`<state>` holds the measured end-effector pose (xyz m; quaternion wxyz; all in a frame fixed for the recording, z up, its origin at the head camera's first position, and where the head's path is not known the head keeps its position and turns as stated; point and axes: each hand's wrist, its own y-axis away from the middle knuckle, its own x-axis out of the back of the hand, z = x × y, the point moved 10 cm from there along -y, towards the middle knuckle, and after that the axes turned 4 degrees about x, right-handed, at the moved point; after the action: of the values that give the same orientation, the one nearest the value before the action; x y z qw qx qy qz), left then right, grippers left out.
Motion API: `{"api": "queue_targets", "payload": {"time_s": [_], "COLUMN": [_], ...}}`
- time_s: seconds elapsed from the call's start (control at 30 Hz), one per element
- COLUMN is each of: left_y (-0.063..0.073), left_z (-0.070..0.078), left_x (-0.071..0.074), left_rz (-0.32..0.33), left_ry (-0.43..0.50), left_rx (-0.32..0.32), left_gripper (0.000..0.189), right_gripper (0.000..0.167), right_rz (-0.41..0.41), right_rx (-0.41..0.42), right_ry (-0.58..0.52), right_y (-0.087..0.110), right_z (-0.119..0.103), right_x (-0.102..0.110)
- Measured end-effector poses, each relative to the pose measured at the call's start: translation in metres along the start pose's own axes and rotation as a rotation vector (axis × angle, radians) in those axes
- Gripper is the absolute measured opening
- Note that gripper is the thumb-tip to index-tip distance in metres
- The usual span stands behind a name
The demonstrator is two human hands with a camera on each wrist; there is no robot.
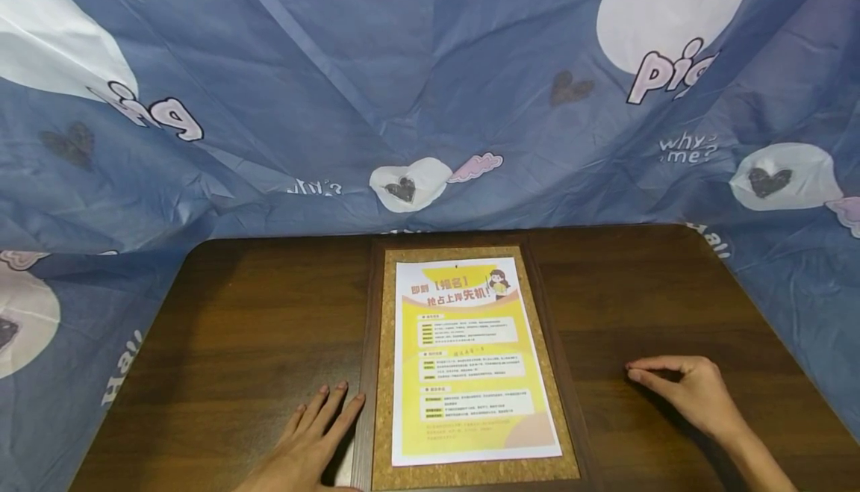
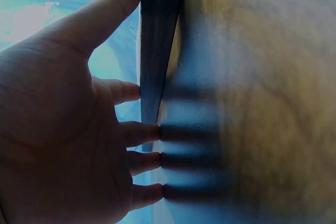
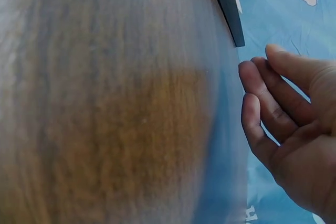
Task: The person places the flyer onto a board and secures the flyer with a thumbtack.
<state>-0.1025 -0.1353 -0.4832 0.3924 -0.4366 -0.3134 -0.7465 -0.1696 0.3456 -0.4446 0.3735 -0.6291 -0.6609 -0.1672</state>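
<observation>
A yellow and white printed poster (image 1: 470,372) lies on a cork board (image 1: 470,471) with a dark wooden frame, and a small dark pin (image 1: 456,266) sits at its top edge. My left hand (image 1: 305,436) spreads its fingers along the board's left side, fingertips on the tabletop. In the left wrist view, the thumb and index finger of that left hand (image 2: 63,114) meet the frame edge (image 2: 160,40). Right of the board, my right hand (image 1: 692,391) pinches a tiny dark-red thing (image 1: 628,366), pushpin-sized, between thumb and index finger; its kind I cannot tell.
The dark brown wooden table (image 1: 255,313) has rounded far corners. A blue patterned cloth (image 1: 322,89) hangs behind it and down both sides. In the right wrist view, a dark corner of the board frame (image 3: 228,11) stands out from the tabletop (image 3: 131,119).
</observation>
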Motion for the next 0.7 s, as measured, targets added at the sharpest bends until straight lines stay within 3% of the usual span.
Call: {"api": "queue_targets", "payload": {"time_s": [0.4,0.7], "left_y": [-0.001,0.000], "left_z": [-0.001,-0.002], "left_x": [-0.002,-0.001], "left_rz": [-0.020,-0.019], "left_ry": [0.007,0.020], "left_rx": [0.013,0.016], "left_gripper": [0.112,0.113], "right_gripper": [0.014,0.012], "right_rz": [0.014,0.023], "right_rx": [0.080,0.095], "right_ry": [-0.089,-0.022], "right_y": [-0.010,-0.024], "right_z": [-0.013,-0.023], "right_x": [0.000,0.005]}}
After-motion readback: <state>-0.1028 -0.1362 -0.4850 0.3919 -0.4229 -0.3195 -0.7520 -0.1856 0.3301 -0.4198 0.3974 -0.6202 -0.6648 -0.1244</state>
